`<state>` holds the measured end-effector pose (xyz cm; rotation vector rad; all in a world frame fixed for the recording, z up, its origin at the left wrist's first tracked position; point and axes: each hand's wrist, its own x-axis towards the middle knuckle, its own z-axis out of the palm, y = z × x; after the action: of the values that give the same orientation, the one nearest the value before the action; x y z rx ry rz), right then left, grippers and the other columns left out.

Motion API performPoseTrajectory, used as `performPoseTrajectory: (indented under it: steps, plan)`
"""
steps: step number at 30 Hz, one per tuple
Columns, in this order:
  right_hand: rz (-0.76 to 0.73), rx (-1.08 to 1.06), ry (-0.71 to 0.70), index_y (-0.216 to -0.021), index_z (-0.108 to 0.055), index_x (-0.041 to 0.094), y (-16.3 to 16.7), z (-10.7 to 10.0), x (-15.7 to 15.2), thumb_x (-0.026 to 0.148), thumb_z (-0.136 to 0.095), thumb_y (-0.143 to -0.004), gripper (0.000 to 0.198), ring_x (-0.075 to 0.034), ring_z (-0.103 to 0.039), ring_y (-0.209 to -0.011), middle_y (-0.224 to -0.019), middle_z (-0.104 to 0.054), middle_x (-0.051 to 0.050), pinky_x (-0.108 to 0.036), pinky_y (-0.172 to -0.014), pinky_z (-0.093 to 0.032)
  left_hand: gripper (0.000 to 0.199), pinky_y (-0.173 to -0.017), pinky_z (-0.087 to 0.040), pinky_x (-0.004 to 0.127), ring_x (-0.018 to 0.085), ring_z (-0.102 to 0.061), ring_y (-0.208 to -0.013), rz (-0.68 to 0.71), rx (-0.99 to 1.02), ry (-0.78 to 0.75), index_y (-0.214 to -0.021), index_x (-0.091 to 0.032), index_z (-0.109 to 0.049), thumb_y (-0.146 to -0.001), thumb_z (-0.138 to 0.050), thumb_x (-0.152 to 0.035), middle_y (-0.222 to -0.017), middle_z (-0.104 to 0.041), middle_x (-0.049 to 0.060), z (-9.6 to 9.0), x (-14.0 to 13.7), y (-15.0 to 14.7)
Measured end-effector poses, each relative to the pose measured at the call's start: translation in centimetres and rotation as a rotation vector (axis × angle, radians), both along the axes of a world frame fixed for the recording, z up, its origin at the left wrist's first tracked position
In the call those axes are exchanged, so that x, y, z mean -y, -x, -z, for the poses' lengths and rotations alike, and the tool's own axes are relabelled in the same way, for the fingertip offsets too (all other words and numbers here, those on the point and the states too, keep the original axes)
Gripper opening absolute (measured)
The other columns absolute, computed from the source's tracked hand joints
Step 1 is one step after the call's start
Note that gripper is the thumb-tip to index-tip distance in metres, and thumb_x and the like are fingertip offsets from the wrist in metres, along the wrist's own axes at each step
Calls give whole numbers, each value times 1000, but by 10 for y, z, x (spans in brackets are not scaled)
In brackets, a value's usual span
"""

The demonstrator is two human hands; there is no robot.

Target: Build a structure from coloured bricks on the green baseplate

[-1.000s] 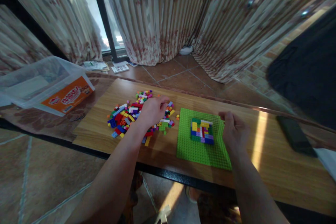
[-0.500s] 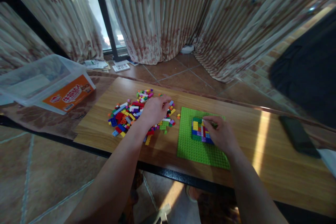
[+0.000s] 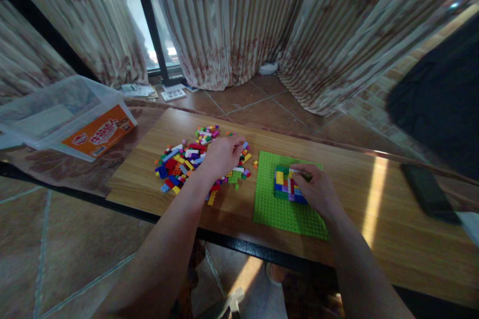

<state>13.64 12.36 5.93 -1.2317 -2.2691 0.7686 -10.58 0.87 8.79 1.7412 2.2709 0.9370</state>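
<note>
A green studded baseplate [image 3: 273, 219] lies on the wooden table, bearing a low multicoloured block of toy bricks [image 3: 283, 187]. My right hand [image 3: 314, 184] is at the block's far right part, thumb and fingers pinched on a small brick whose colour I cannot make out. The hand covers that corner of the block. To the left, my left hand [image 3: 223, 155] rests over a loose pile of toy bricks [image 3: 177, 167]. Its fingers are curled down at the pile's right side, and whatever is between them is hidden.
A clear plastic box [image 3: 71, 104] with an orange label stands at the far left. On the table's right lies a dark phone-like object [image 3: 428, 192]. A small orange-yellow brick [image 3: 255, 163] sits between pile and baseplate. The table's black front edge [image 3: 239, 244] runs below my arms.
The view has shifted very slightly. Both hands stay in nearly the same places, the left over the pile and the right at the brick block.
</note>
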Motion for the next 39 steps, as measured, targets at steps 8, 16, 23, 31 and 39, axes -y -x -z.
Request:
performPoseTrajectory:
  steps: [8, 16, 23, 31, 39]
  plan:
    - [-12, -59, 36, -92, -75, 18, -1, 0, -2, 35, -55, -76, 30, -23, -67, -87, -96, -74, -8, -39, -83, -51, 26, -71, -48, 28, 18, -66, -74, -5, 2, 18, -100, -19, -71, -90, -47, -18, -83, -74, 4, -2, 0, -1]
    - [-49, -43, -123, -91, -74, 17, -1, 2, 2, 30, -52, -81, 27, -25, -65, -93, -97, -72, -11, -44, -88, -50, 28, -80, -51, 31, 19, -69, -82, -43, 20, 16, -106, -18, -71, -88, -50, -16, -92, -76, 6, -5, 2, 2]
    - [-155, -207, -441, -98, -70, 23, 22, -13, 40, 23, -55, -88, 18, -23, -61, -100, -106, -68, -8, -44, -91, -48, 31, -89, -52, 32, 19, -69, -94, -92, 57, -18, -113, -18, -70, -88, -51, -15, -105, -75, 7, -4, 3, 7]
    - [-437, -62, -377, -103, -69, 22, 66, -1, 93, 32, -63, -86, 20, -24, -58, -100, -107, -68, -7, -41, -87, -44, 30, -84, -53, 31, 20, -70, -87, -64, 15, -4, -110, -17, -71, -88, -50, -17, -96, -76, 7, -6, 4, 2]
    - [-400, 101, -377, -105, -67, 22, 86, 8, 102, 30, -63, -86, 21, -26, -55, -98, -104, -66, -8, -39, -83, -41, 29, -78, -52, 29, 18, -69, -80, -60, 4, -13, -108, -18, -71, -88, -50, -17, -90, -76, 5, -4, 3, 3]
